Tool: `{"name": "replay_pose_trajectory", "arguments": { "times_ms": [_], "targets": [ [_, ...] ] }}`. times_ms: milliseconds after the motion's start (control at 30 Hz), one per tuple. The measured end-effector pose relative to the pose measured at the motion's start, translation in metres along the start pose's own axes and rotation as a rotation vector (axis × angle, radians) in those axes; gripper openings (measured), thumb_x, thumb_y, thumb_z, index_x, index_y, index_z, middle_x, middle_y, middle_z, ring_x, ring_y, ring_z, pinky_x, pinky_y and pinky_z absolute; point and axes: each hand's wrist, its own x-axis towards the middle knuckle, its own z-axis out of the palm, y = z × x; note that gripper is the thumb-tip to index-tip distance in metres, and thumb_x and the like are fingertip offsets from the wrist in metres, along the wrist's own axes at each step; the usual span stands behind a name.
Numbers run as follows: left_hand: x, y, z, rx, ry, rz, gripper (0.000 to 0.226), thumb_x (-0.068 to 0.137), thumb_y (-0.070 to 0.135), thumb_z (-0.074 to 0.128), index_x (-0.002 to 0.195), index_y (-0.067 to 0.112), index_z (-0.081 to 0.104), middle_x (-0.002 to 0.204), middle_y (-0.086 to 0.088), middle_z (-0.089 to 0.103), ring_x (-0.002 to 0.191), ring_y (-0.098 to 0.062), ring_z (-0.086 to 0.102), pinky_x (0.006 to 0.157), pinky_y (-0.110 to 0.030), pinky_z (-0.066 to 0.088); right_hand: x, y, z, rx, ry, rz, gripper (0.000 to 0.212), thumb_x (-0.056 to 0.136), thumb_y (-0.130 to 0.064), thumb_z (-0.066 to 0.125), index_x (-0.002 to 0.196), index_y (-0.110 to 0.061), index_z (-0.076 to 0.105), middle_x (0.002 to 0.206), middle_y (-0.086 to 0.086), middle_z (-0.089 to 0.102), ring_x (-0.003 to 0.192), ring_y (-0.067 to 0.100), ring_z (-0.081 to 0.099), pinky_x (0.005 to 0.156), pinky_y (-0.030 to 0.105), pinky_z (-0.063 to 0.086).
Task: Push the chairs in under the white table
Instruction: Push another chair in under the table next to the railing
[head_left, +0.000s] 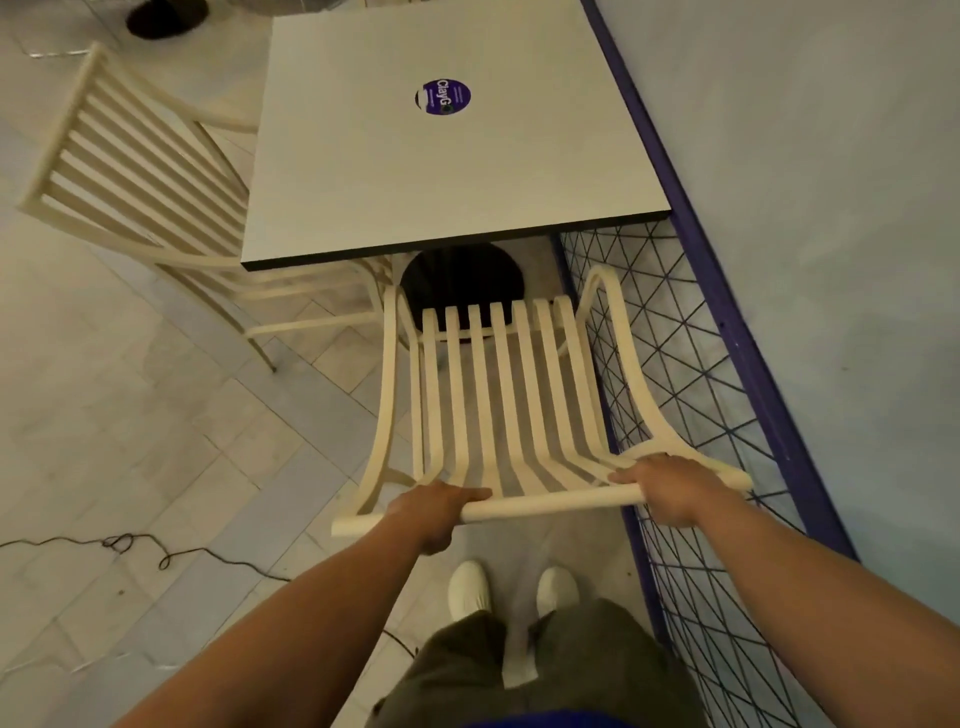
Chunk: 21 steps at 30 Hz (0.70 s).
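Note:
A white square table (363, 171) with a round purple sticker stands ahead of me. A cream slatted chair (498, 395) faces its near edge, its seat front just short of the tabletop. My left hand (436, 512) grips the left part of the chair's top rail. My right hand (670, 491) grips the right part of the same rail. A second cream slatted chair (130, 171) stands at the table's left side, angled, its seat partly under the tabletop.
A purple-framed wire mesh barrier (717, 415) runs close along the right of the chair and table, with a pale wall behind it. The table's black round base (462, 280) shows under the near edge. A dark cable (124, 543) lies on the tiled floor at left.

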Motion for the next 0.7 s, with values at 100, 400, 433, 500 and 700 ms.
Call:
{"name": "replay_pose_trajectory", "arguments": {
  "times_ms": [100, 400, 433, 500, 700],
  "targets": [
    [0.002, 0.006, -0.002, -0.008, 0.015, -0.013, 0.075, 0.095, 0.005, 0.059, 0.150, 0.049, 0.032, 0.131, -0.001, 0.056, 0.114, -0.025, 0.058, 0.098, -0.042, 0.049, 0.003, 0.004, -0.004, -0.037, 0.001, -0.007, 0.074, 0.088, -0.008, 0.058, 0.148, -0.046, 0.037, 0.140, 0.002, 0.053, 0.116, 0.024, 0.056, 0.095, 0.037, 0.048],
    [0.016, 0.017, -0.007, -0.028, 0.016, -0.071, 0.082, 0.092, 0.006, 0.064, 0.149, 0.054, 0.030, 0.137, 0.000, 0.054, 0.119, -0.025, 0.056, 0.100, -0.040, 0.049, 0.017, 0.025, -0.016, -0.049, -0.003, -0.045, 0.079, 0.088, -0.002, 0.058, 0.150, -0.044, 0.033, 0.133, 0.006, 0.055, 0.114, 0.025, 0.056, 0.095, 0.035, 0.048],
    [0.018, 0.017, -0.008, -0.026, 0.015, -0.073, 0.082, 0.092, 0.006, 0.064, 0.149, 0.054, 0.030, 0.137, 0.000, 0.054, 0.119, -0.025, 0.056, 0.100, -0.040, 0.049, 0.019, 0.027, -0.016, -0.052, -0.002, -0.052, 0.079, 0.089, -0.001, 0.057, 0.150, -0.044, 0.033, 0.134, 0.006, 0.054, 0.116, 0.025, 0.055, 0.096, 0.036, 0.047],
    [0.020, 0.015, -0.010, -0.012, 0.009, -0.077, 0.082, 0.093, 0.006, 0.063, 0.149, 0.055, 0.029, 0.138, 0.000, 0.054, 0.120, -0.025, 0.056, 0.100, -0.040, 0.049, 0.021, 0.029, -0.016, -0.055, 0.002, -0.064, 0.079, 0.089, 0.000, 0.056, 0.151, -0.043, 0.033, 0.136, 0.006, 0.052, 0.118, 0.026, 0.054, 0.098, 0.036, 0.046],
    [0.029, 0.012, -0.023, 0.009, 0.003, -0.107, 0.083, 0.092, 0.007, 0.066, 0.147, 0.058, 0.029, 0.137, 0.000, 0.053, 0.119, -0.026, 0.057, 0.100, -0.042, 0.050, 0.029, 0.027, -0.023, -0.045, 0.034, -0.068, 0.080, 0.087, 0.003, 0.057, 0.150, -0.042, 0.036, 0.130, 0.006, 0.056, 0.112, 0.025, 0.057, 0.095, 0.037, 0.049]
  ]
}}
